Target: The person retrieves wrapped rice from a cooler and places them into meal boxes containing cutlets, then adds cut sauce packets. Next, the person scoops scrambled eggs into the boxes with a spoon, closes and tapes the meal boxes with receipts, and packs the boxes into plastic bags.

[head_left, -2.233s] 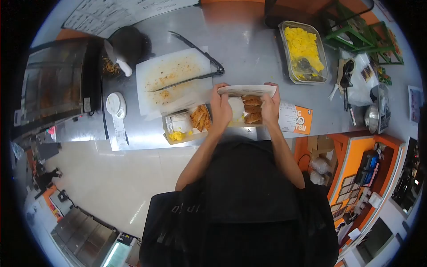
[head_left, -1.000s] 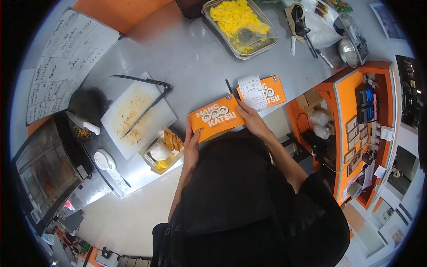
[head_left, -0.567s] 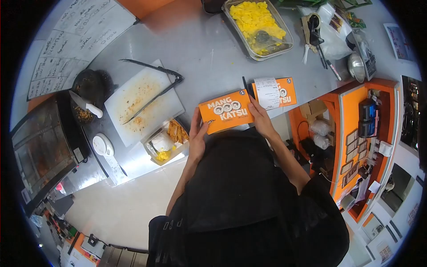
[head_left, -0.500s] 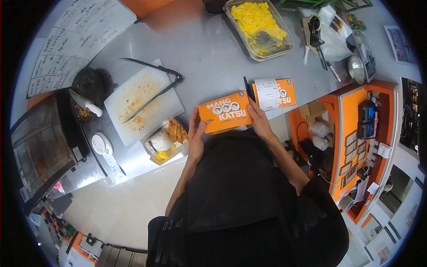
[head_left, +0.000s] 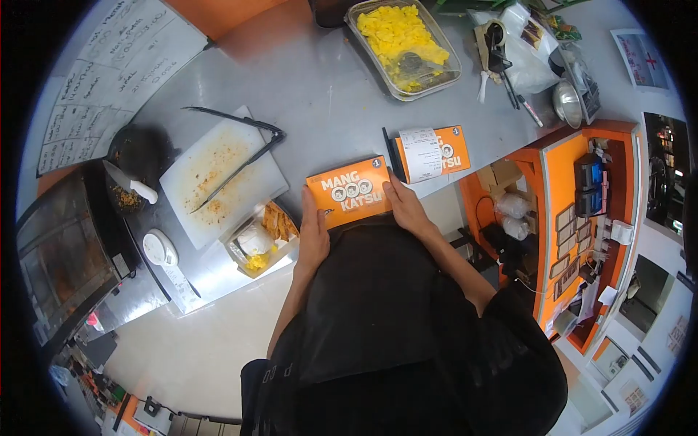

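Observation:
An orange cardboard takeaway box printed "MANG KATSU" is held closed in front of my torso, at the table's near edge. My left hand is wrapped around its left side, and my right hand grips the right side. Just beyond my right hand lies a second orange box with a printed receipt on top and a thin black item beside it. Left of my left hand stands an open box holding rice, fried breaded cutlet and yellow egg.
Black tongs rest on a crumb-covered white cutting board. A knife lies across a dark pan, near a white scale. Farther back are a tray of yellow scrambled egg and a metal bowl.
The whole view has shifted slightly, so the table items appear farther left. Both hands keep hold of the orange box, which sits a little lower in view.

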Tool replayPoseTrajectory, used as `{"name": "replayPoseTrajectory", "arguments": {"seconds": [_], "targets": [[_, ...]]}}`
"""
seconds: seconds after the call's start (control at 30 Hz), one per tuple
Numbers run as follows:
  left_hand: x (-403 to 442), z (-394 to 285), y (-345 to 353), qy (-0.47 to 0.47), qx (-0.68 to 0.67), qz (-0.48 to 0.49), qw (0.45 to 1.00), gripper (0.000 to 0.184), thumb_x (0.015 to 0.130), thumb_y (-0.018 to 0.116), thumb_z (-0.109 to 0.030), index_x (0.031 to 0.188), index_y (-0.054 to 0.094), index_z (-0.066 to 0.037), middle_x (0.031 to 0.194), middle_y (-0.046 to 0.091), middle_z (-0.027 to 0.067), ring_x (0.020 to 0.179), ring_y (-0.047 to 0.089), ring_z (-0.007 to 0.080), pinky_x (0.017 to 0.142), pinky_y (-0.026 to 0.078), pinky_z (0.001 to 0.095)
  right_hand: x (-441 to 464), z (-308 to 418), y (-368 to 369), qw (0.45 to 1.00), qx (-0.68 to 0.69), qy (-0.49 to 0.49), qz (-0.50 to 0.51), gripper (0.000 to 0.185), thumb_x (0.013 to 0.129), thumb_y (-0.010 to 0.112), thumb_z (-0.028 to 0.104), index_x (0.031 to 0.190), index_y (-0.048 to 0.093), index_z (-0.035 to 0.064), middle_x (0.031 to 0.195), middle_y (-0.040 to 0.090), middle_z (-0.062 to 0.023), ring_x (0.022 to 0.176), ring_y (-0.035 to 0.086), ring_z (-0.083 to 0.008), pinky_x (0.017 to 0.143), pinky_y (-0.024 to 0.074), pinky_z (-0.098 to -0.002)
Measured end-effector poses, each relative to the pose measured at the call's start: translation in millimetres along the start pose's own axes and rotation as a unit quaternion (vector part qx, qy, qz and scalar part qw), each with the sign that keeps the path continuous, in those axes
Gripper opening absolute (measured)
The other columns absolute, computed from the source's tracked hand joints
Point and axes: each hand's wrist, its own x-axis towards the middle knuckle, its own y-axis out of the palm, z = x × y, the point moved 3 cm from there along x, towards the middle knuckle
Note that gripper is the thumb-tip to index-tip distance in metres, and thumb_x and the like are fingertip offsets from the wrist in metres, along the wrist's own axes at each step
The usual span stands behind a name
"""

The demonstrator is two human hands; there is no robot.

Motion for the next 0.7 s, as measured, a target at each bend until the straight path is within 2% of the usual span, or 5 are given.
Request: {"name": "replayPoseTrajectory", "arguments": {"seconds": [0.07,0.17,0.27,0.37,0.7], "targets": [[2,-6,-2,0.054,0.085,-0.014,0.995,0.060,0.105,0.040,-0.005,0.159,0.017,0.007,0.166,0.017,0.0292,0.154,0.018,0.0447,0.126,0.016,0.0485,-3,19,-2,0.999,-0.038,-0.026,-0.024,0.067,0.105,0.056,0.029,0.154,0.029,-0.0080,0.146,0.049,-0.0324,0.145,0.039,-0.0438,0.116,0.0361,-0.0374],[19,-36,-11,0.136,0.224,0.064,0.963,0.073,0.103,0.056,-0.026,0.158,0.022,0.008,0.166,0.018,0.0276,0.154,0.015,0.0473,0.125,0.016,0.0549,-10,70,-11,0.948,-0.195,-0.248,0.044,0.084,0.093,0.074,0.029,0.154,0.029,-0.0072,0.158,0.034,-0.0308,0.150,0.031,-0.0432,0.120,0.0322,-0.0459],[44,-54,-15,0.240,0.315,0.164,0.903,0.102,0.091,0.066,-0.056,0.157,0.022,0.009,0.167,0.015,0.0272,0.155,0.011,0.0468,0.125,0.015,0.0567,8,78,-11,0.860,-0.354,-0.342,0.133,0.103,0.077,0.086,0.035,0.154,0.030,-0.0051,0.164,0.022,-0.0275,0.153,0.022,-0.0436,0.123,0.0260,-0.0547],[54,-41,-15,0.294,0.330,0.214,0.871,0.118,0.078,0.067,-0.070,0.155,0.026,0.009,0.166,0.019,0.0270,0.154,0.013,0.0470,0.124,0.016,0.0583,35,67,-12,0.835,-0.401,-0.324,0.192,0.121,0.063,0.092,0.043,0.156,0.028,-0.0019,0.165,0.023,-0.0229,0.153,0.021,-0.0439,0.124,0.0223,-0.0578],[55,-33,-14,0.328,0.421,0.234,0.813,0.097,0.087,0.072,-0.050,0.156,0.029,0.004,0.163,0.022,0.0290,0.148,0.023,0.0493,0.121,0.020,0.0625,31,67,-13,0.761,-0.497,-0.339,0.241,0.099,0.082,0.083,0.025,0.162,0.025,0.0156,0.165,0.014,-0.0279,0.152,0.016,-0.0504,0.123,0.0238,-0.0585]]}}
